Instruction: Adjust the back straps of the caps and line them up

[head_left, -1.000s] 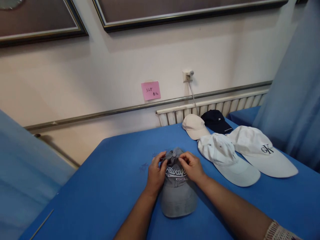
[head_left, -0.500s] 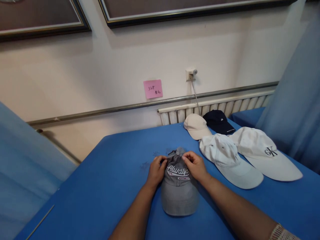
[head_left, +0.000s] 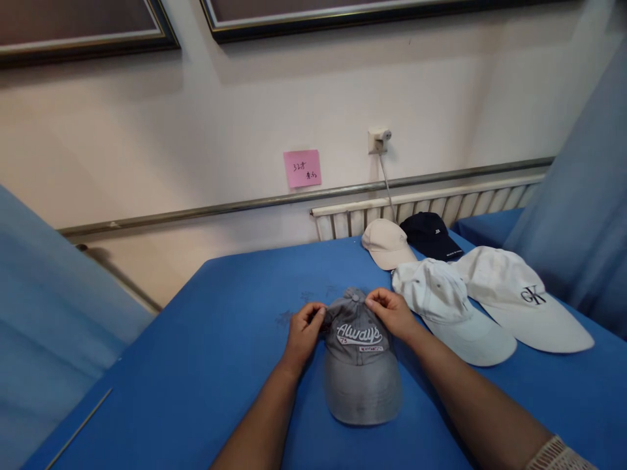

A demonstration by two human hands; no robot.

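Note:
A grey baseball cap (head_left: 362, 372) with "Always" lettering lies on the blue-covered table (head_left: 220, 365), its brim pointing at me. My left hand (head_left: 304, 331) pinches the crown's left edge between thumb and fingers. On the crown's upper right, my right hand (head_left: 392, 313) pinches the fabric near the top button. Closest to my right hand is a pale grey-white cap (head_left: 441, 300). Beside that one lies a white cap (head_left: 509, 287) marked with black letters.
Farther back sit a beige cap (head_left: 386, 243) and a navy cap (head_left: 431, 235), near a radiator (head_left: 353, 219). A metal rail (head_left: 235, 207) runs along the wall, with a pink note (head_left: 302, 168) above it. Blue curtains (head_left: 44, 326) hang at both sides. A thin stick (head_left: 81, 427) lies at the left.
The grey cap has shifted slightly to the right and its crown is spread wider and smoother. My right hand has moved a little right and up, away from my left.

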